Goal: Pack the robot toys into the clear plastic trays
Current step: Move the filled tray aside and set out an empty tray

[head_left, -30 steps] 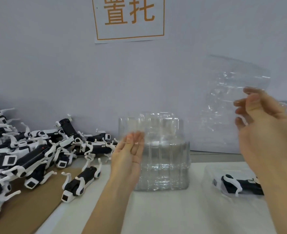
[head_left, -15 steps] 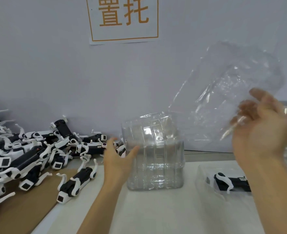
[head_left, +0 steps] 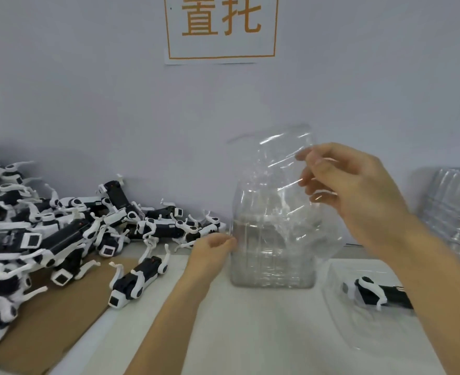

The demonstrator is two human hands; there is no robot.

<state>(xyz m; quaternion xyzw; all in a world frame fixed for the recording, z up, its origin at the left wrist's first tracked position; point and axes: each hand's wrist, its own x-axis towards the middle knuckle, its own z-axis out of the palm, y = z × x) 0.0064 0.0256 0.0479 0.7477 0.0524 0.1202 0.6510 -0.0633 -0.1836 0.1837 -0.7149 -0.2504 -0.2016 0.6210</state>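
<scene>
While one black-and-white robot toy (head_left: 377, 295) already lies in a clear plastic tray (head_left: 339, 315) flat on the white table (head_left: 250, 334) at right, partly hidden by the right forearm, most of the job looks undone. That toy appears seated in its moulded tray; whether a cover sits over it I cannot tell.

Right hand (head_left: 350, 193): raised at centre-right, fingers curled, pinching the upper edge of a single thin clear tray sheet (head_left: 274, 190). Sheet is held up and tilted, in front of the wall, its lower part overlapping the stack below in view. Edges blurred; exact shape unclear.

Left hand (head_left: 215, 246): low, fingertips at the left wall of a tall stack of nested clear trays (head_left: 272, 255) standing on the table. It touches or lightly grips the stack's side, seemingly steadying it; how firmly, cannot tell.

Loose toys: one black-and-white robot toy lying alone (head_left: 136, 280) just left of the left forearm, at the edge of a brown cardboard sheet (head_left: 47, 326). Beyond it a large heap of the same toys (head_left: 47, 226) spreads to the far left against the wall, unpacked.

Far right: second stack of clear trays (head_left: 456, 209), partly out of frame.

Wall behind: pale, with a white paper sign bearing orange characters (head_left: 220, 28).

Judgement: early stage. One toy in a tray, dozens left. Step in hand reads as fetching a fresh tray for the next toy.
</scene>
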